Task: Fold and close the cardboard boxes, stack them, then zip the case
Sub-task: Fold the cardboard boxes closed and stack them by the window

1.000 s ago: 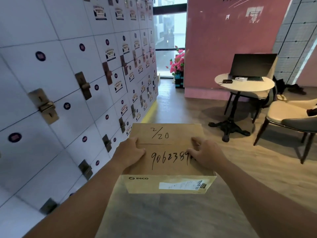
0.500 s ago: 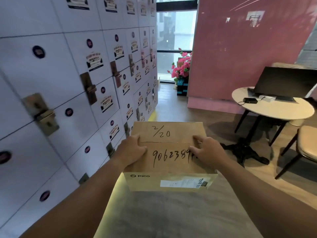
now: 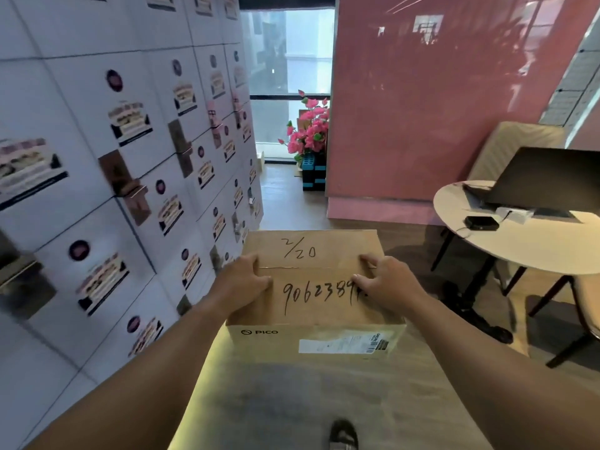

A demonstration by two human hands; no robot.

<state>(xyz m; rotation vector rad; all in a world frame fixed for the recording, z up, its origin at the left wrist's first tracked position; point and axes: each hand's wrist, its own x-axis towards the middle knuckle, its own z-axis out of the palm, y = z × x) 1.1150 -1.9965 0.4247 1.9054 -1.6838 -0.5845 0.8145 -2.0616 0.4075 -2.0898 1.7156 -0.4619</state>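
In the head view, a closed cardboard box (image 3: 313, 287) is held in the air above the floor (image 3: 292, 401), in front of the person. It is gripped at its left edge by the left hand (image 3: 242, 280) and at its right edge by the right hand (image 3: 388, 285), fingers curled over the top flaps. A wall of lockers (image 3: 113, 190) is seen at left, a round counter (image 3: 526, 235) at right.

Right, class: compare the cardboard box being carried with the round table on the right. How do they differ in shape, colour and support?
The cardboard box is rectangular and brown; the round table is circular and off-white. The box is held in the air by the left hand and right hand; the table stands on the floor on a dark pedestal. The box bears handwriting; the table carries a laptop. Both have flat tops.
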